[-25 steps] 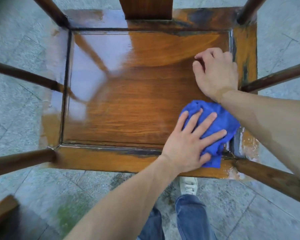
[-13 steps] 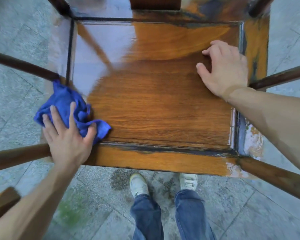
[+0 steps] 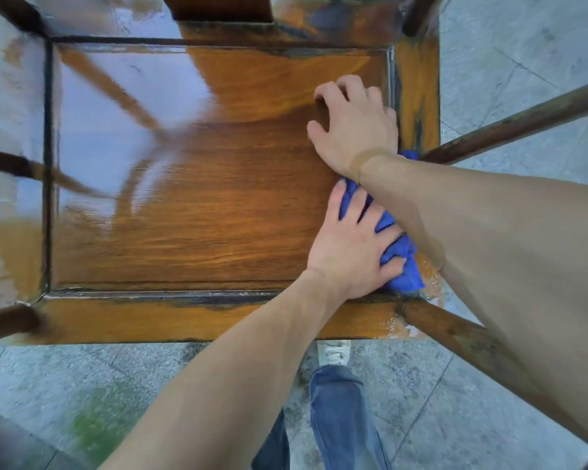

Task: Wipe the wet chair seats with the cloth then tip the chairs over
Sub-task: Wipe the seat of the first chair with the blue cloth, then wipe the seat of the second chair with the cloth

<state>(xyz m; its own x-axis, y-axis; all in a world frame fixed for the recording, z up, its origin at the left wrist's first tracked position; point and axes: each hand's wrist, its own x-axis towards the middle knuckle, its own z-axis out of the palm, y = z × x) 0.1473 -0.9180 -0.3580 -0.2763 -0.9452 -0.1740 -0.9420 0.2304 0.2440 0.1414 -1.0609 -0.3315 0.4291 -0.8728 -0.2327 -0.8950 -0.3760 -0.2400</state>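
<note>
A wooden chair seat (image 3: pixel 218 205) fills the view from above, glossy and wet on its left half, duller on the right. A crumpled blue cloth (image 3: pixel 399 252) lies at the seat's near right corner. My left hand (image 3: pixel 350 245) presses flat on the cloth with fingers spread. My right hand (image 3: pixel 353 127) rests on the bare seat just beyond it, fingers curled, holding nothing. My right forearm crosses over part of the cloth and hides it.
Dark wooden armrest rails (image 3: pixel 516 123) run out on the right, and a near-right rail (image 3: pixel 462 337) slants toward me. More rails (image 3: pixel 7 164) cross on the left. The back splat (image 3: pixel 218 8) rises at the far edge. Grey paving (image 3: pixel 523 45) surrounds the chair; my legs stand below.
My left hand has swept the cloth from the near left corner of the seat back to the near right corner. My right hand has stayed in place on the seat.
</note>
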